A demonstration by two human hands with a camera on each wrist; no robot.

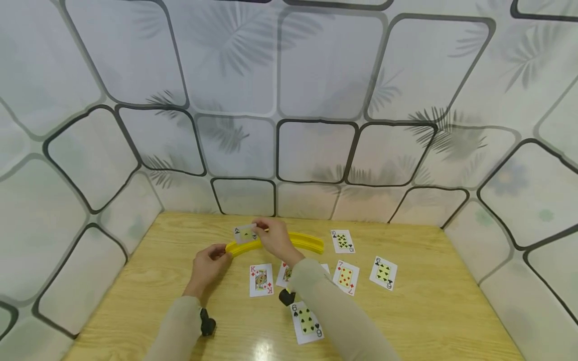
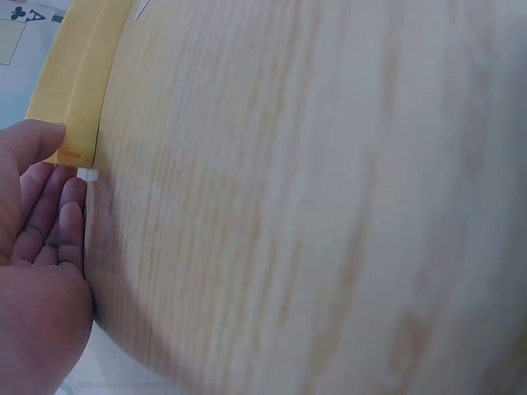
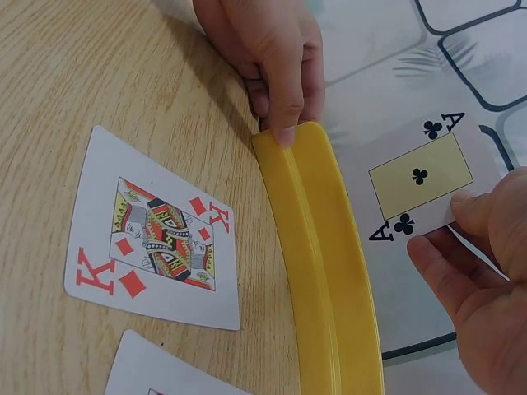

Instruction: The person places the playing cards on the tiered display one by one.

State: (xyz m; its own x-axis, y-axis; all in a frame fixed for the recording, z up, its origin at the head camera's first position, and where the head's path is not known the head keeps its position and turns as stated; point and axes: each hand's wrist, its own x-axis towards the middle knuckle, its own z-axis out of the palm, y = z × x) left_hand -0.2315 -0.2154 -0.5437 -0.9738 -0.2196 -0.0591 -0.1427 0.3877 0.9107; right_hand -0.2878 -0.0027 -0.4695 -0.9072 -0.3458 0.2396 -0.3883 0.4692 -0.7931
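Note:
A curved yellow card holder (image 1: 307, 242) lies toward the back of the wooden table. My left hand (image 1: 208, 268) pinches its left end, thumb on top and fingers beneath, as the left wrist view shows. Between thumb and fingers my right hand (image 1: 276, 239) holds an ace of clubs (image 3: 420, 176) by one edge, just above and behind the holder's left half. In front of the holder a king of diamonds (image 3: 165, 239) lies face up. Beside it another red face card (image 1: 284, 274) is partly covered by the right forearm.
Face-up cards lie to the right: a ten of clubs (image 1: 342, 241), a seven of diamonds (image 1: 345, 277) and a black six (image 1: 383, 273). A six of spades (image 1: 307, 322) lies nearer the front, beside the right sleeve. A patterned curtain (image 1: 316, 150) rises behind the table's back edge.

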